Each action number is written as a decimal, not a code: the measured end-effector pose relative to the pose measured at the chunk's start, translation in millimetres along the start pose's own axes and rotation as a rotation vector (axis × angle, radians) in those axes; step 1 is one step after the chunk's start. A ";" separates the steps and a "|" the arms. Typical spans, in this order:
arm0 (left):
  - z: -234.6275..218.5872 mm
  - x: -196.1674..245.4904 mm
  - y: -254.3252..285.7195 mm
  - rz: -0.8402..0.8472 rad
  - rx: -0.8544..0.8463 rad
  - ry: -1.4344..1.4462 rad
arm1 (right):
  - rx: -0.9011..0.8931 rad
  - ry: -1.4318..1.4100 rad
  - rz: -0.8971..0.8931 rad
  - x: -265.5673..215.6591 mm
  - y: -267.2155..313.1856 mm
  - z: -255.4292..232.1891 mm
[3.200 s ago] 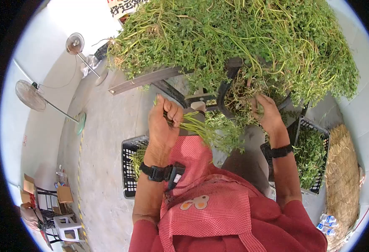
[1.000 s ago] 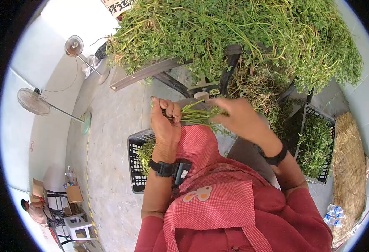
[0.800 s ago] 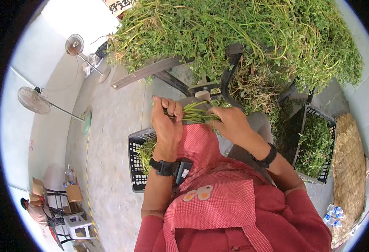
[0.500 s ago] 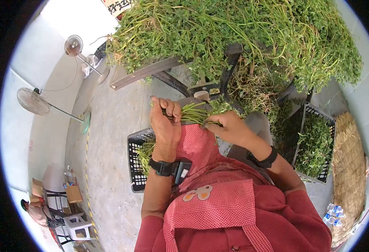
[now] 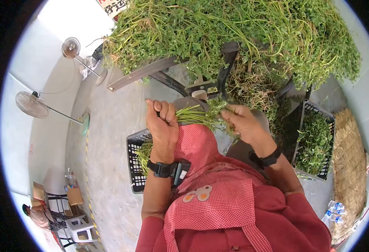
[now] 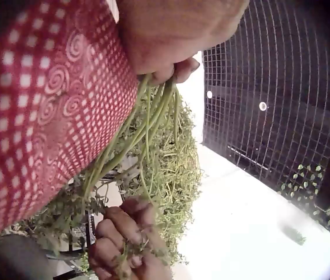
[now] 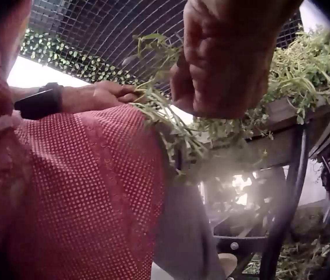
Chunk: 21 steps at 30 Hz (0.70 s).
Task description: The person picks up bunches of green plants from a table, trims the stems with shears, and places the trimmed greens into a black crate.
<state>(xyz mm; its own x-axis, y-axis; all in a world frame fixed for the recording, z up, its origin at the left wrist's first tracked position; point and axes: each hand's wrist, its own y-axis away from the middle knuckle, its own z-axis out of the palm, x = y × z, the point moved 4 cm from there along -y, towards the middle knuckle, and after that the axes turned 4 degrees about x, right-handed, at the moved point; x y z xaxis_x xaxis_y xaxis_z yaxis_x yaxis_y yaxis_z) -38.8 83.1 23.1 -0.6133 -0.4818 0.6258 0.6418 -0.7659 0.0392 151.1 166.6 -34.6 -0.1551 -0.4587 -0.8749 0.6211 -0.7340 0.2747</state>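
My left hand [image 5: 162,126] grips a bunch of leafy green stems [image 5: 193,114] above my lap, with the stems fanning out to the right. At the leafy end, my right hand [image 5: 246,125] pinches some sprigs between thumb and fingers. The left wrist view shows the stems [image 6: 153,122] running from the left fist down to the curled fingers of the right hand [image 6: 127,242]. In the right wrist view, the right hand [image 7: 226,64] partly covers the leaves. A large heap of the same greens [image 5: 235,33] lies on the table ahead.
A black crate [image 5: 130,168] with stems stands left of my legs; another crate [image 5: 330,147] of leafy greens is at right. Discarded plant matter [image 5: 256,86] lies under the table frame [image 5: 144,72]. Two fans [image 5: 32,104] and a seated person [image 5: 37,216] are at left.
My right hand came in from the right to the bunch, bent over its stems, then drew back right toward the leafy end. The left hand kept its grip nearly in place.
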 end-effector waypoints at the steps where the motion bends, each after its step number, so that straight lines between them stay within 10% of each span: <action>1: 0.2 0.1 -0.1 -0.002 0.001 -0.006 | -0.051 0.067 -0.011 1.2 0.7 5.2; 12: 4.1 3.5 -0.4 0.028 -0.059 -0.086 | -0.117 0.580 -0.692 -4.5 -5.1 35.7; 21: -3.4 1.8 -5.8 0.094 -0.070 -0.004 | 0.060 0.939 -0.830 6.2 -5.6 50.5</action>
<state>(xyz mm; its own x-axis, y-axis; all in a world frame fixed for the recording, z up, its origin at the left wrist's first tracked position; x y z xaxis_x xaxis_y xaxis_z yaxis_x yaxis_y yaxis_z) -45.2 85.1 21.3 -0.5497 -0.5513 0.6276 0.6623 -0.7455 -0.0747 107.9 142.5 -21.5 0.1393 0.6676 -0.7314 0.5588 -0.6627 -0.4986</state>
